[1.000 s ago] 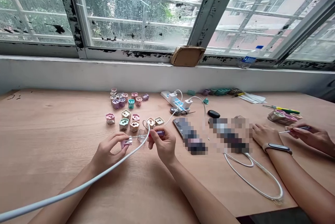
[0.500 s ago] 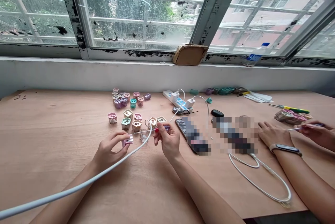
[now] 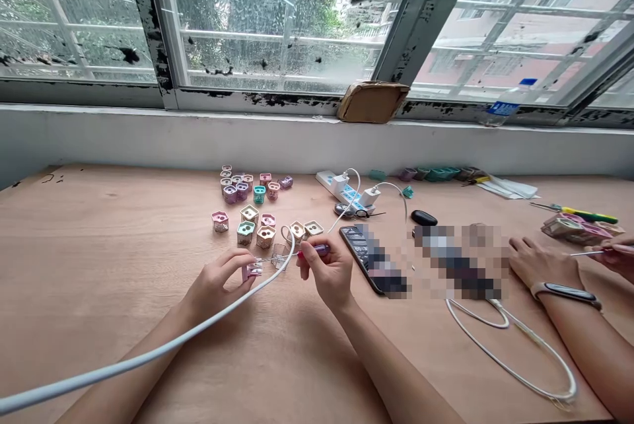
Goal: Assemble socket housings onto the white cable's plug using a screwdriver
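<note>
Pinching a small pink plastic cap [image 3: 252, 271] over the plywood table [image 3: 99, 252], the left hand [image 3: 218, 288] is nearly closed; the right hand [image 3: 324, 272] grips a purple-handled pick [image 3: 317, 250]. The cap looks light and fragile; hold its edges.

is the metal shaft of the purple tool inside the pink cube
Cannot tell. The metal shaft of the purple tool runs from the right hand to the pink cube in the left hand, but its tip is unclear.

At lower centre of the frame, the left hand [image 3: 220, 286] pinches a small pink plastic plug casing [image 3: 252, 271] while the right hand [image 3: 327, 273] grips a slim purple-handled screwdriver [image 3: 314, 251] pointing toward it.
</note>
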Action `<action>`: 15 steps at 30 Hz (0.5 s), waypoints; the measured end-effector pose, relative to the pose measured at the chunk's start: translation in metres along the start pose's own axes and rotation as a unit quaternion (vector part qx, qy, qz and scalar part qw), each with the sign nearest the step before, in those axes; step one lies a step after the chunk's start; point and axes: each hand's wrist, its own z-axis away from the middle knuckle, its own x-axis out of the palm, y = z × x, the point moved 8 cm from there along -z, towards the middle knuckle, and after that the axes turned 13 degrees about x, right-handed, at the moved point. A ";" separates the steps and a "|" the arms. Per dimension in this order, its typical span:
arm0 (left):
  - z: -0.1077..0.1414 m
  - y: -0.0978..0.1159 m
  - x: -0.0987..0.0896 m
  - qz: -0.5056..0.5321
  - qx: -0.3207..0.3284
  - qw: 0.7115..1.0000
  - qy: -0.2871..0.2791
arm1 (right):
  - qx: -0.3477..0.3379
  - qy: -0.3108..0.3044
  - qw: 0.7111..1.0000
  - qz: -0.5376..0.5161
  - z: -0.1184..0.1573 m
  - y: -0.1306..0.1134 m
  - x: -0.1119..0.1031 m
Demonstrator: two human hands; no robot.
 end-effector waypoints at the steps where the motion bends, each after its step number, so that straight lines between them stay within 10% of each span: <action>1: 0.000 0.000 0.000 -0.001 -0.001 1.000 -0.001 | 0.000 -0.001 1.000 0.001 0.000 0.000 0.000; 15: 0.002 -0.001 0.003 0.003 0.003 1.000 0.002 | 0.000 -0.021 1.000 0.015 0.000 0.001 0.003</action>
